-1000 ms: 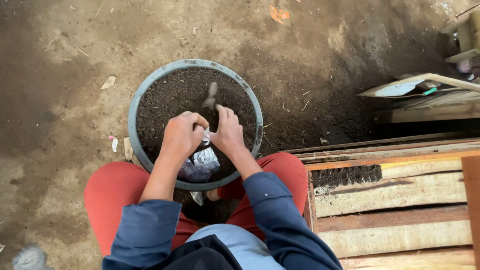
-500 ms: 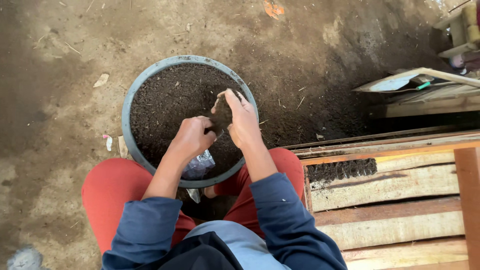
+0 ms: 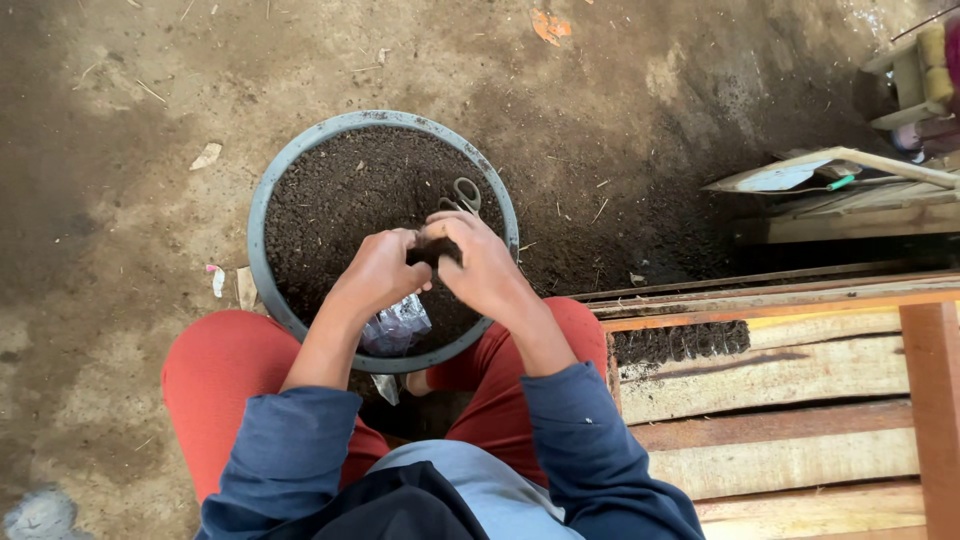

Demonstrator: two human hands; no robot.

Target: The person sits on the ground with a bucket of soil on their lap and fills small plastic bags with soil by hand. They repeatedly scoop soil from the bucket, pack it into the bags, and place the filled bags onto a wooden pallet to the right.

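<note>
Since half a second ago the right hand (image 3: 487, 268) has drawn back from the far part of the soil toward the left hand (image 3: 378, 272), so the two now meet over the near-right part of the basin, and the grey-handled scissors (image 3: 461, 195) that the right hand covered now lie bare on the soil just beyond its knuckles. Nearest the camera are the dark blue sleeves (image 3: 290, 450) and the red trousers (image 3: 215, 370) of the person, whose knees flank the basin. Just past the knees, under the left wrist, a bunch of small clear plastic bags (image 3: 397, 325) rests against the near inner wall of the basin. Above it, both hands curl their fingers around a small dark soil-filled bag (image 3: 432, 250) (only a sliver shows between the thumbs); the left fingers are bent close on its left side and the right fingers wrap over its top and right side, both grips nearly closed on it. The round grey plastic basin (image 3: 262, 200) holds dark crumbly soil (image 3: 340, 200) almost to its rim. To the right lies a black seedling tray (image 3: 680, 342) on rough wooden planks (image 3: 780, 385). Farther off is bare brown earth floor (image 3: 120, 100), with an orange dry leaf (image 3: 548, 27) near the top edge.
</note>
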